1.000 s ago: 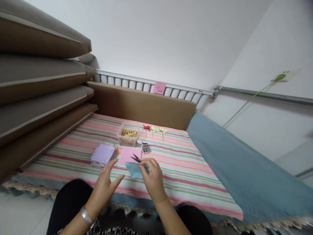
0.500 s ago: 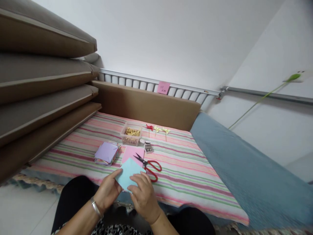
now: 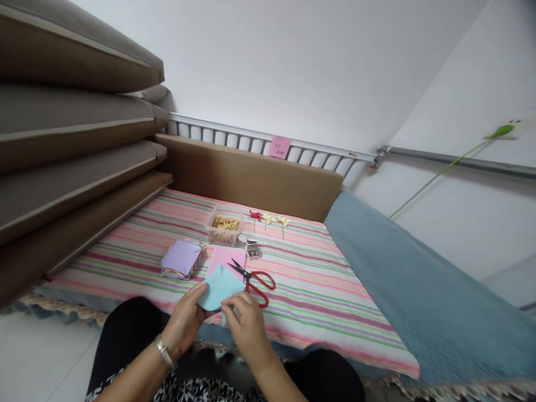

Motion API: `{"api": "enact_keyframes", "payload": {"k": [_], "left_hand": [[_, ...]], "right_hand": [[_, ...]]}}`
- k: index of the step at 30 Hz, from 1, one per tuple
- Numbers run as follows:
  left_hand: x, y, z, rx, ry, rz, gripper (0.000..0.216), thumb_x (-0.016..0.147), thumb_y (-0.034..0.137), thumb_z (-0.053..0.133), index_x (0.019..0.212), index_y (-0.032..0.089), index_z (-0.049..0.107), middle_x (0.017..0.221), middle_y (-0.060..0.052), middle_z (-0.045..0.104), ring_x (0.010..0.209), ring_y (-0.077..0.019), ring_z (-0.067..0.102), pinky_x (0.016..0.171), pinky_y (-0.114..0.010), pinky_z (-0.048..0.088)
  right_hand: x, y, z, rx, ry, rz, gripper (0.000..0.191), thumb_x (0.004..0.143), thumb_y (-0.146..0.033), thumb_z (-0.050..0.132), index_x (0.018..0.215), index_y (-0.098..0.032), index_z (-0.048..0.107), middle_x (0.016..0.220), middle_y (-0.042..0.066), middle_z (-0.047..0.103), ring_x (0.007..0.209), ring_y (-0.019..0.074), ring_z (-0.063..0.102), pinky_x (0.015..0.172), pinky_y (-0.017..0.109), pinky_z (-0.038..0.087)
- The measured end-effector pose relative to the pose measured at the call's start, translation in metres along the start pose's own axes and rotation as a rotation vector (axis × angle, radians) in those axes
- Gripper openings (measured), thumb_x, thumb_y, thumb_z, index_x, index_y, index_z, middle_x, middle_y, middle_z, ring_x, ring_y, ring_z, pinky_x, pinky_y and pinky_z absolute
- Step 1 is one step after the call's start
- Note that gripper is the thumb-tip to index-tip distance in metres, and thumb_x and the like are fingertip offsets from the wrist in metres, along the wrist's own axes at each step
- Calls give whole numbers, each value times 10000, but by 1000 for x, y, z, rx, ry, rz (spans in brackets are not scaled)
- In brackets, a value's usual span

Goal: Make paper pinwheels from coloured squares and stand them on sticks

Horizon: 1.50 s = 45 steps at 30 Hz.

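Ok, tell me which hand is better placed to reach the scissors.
The right hand, I'd judge: the red-handled scissors lie just beyond it, handles toward its side. The left hand is farther off, across the blue paper that both hands hold.

The scissors (image 3: 247,274) lie on the cloth (image 3: 318,290), blade tips over a paper sheet (image 3: 221,258). Just before and left of the scissors, the held paper (image 3: 221,287) is between the left fingers (image 3: 200,290) and the right fingers (image 3: 237,301). Farther left of the scissors sits a paper stack (image 3: 181,258). Close behind them is a case (image 3: 253,252); behind and left, a tub (image 3: 220,240) with sticks (image 3: 226,223) in it; farther behind, three pinwheels (image 3: 268,218). Well behind the scissors stands a board (image 3: 251,176), then a radiator (image 3: 208,135) bearing a note (image 3: 280,147).
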State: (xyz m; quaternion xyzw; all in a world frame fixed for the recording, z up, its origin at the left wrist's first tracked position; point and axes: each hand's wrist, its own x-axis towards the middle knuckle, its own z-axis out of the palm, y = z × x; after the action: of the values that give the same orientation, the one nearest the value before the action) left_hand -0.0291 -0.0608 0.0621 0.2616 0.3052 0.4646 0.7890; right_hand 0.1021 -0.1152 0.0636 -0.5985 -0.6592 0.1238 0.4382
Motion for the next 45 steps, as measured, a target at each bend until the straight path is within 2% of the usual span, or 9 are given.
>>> {"api": "enact_keyframes", "payload": {"k": [10,14,19,29,34,37,40,43,45], "left_hand": [[4,-8,-5,101,4,-12,131,738,261,646,787,141,622,703,-34,662,612,-160,610,578,-299,519],[2,-4,-1,107,-23,-29,123,739,264,647,773,149,619,708,-25,659,621,-156,614,613,-301,520],[-5,-2,7,160,-97,-9,221,700,233,678,897,142,639,829,-53,689,714,-160,625,707,-297,500],[4,-9,0,330,125,9,393,510,171,743,873,145,594,641,8,664,541,-139,586,552,-265,492],[11,-8,-9,362,115,9,435,519,152,714,926,144,562,656,11,658,566,-160,604,567,-300,517],[12,-8,-11,371,85,-13,452,532,144,700,957,149,547,675,13,655,583,-162,612,591,-308,522],[12,-10,-9,419,79,-39,462,532,145,694,969,150,546,664,18,642,582,-163,610,569,-295,512],[11,-13,-8,466,67,-52,422,530,140,678,935,147,561,653,19,632,598,-170,612,558,-289,504],[10,-14,-7,490,61,-63,399,521,130,666,908,145,571,641,20,631,591,-169,606,558,-290,501]], "right_hand": [[14,20,11,90,10,221,64,722,-188,598,662,-184,623,662,-12,605,642,133,566,607,209,404],[15,21,13,65,19,233,53,707,-198,601,659,-187,621,649,-12,611,638,138,565,596,206,401],[16,22,13,49,31,261,57,704,-199,588,649,-191,603,630,-10,612,624,142,565,577,206,396],[17,17,15,38,-46,261,91,725,-202,562,655,-198,620,643,-3,633,618,152,590,571,225,412],[21,20,-3,32,49,258,140,694,-200,594,826,-191,639,861,45,642,818,197,598,755,300,445],[26,24,-10,135,45,309,384,622,-186,655,1002,-196,601,1010,65,616,978,233,560,862,350,415],[28,29,-8,424,-130,478,581,568,-166,673,1127,-206,517,888,33,625,830,220,603,719,331,468],[28,32,-3,684,-266,557,595,536,-156,678,1103,-201,506,801,-3,615,698,184,597,610,282,456],[27,33,-2,719,-287,546,507,524,-143,684,1010,-189,548,779,-13,611,675,163,577,589,254,437]]}}
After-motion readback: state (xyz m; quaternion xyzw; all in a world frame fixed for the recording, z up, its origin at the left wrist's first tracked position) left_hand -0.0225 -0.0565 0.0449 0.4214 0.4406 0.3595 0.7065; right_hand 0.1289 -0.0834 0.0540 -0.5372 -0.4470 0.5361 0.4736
